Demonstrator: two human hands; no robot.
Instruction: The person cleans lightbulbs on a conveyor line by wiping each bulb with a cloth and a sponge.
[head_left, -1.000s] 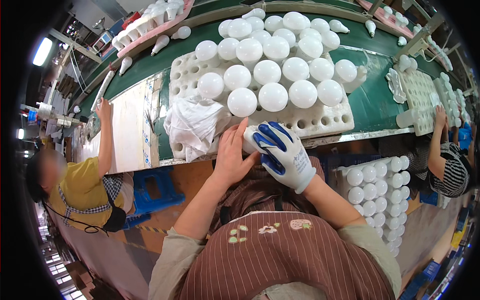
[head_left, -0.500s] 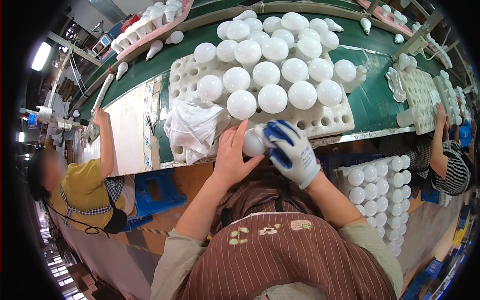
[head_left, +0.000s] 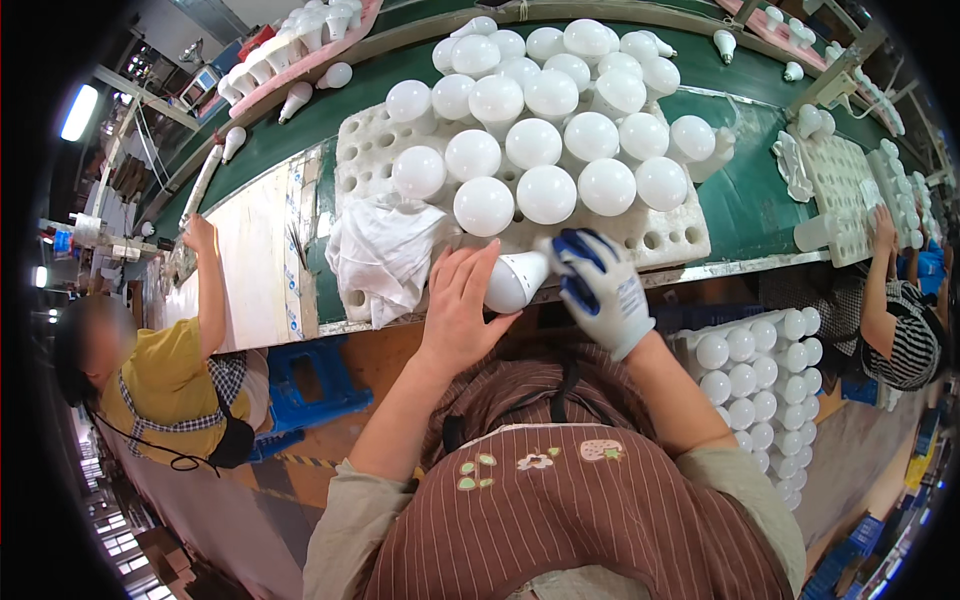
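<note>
My bare left hand (head_left: pixel 462 300) grips a white light bulb (head_left: pixel 512 283) by its rounded dome, low over the near edge of the foam tray (head_left: pixel 672 242). The bulb lies tilted, its narrower end toward the right. At that end is my right hand (head_left: pixel 605 292), in a white glove with blue-coated fingers. Those fingers are curled and slightly blurred, and what lies between them is hidden. Several white bulbs (head_left: pixel 547 194) stand dome-up in the tray, just beyond my hands. A crumpled white cloth (head_left: pixel 385 258) rests on the tray's left corner, beside my left hand.
Another tray of bulbs (head_left: pixel 742 382) stands low at my right. Loose bulbs (head_left: pixel 296 101) lie on the green belt (head_left: pixel 755 215) beyond. One person in a yellow top (head_left: pixel 180 385) works at the left; another in stripes (head_left: pixel 905 335) at the right. A blue stool (head_left: pixel 318 385) stands left.
My right hand has shifted slightly right, uncovering more of the bulb's body. The bulb has tilted, its narrow end now pointing up and right. My left hand keeps its hold.
</note>
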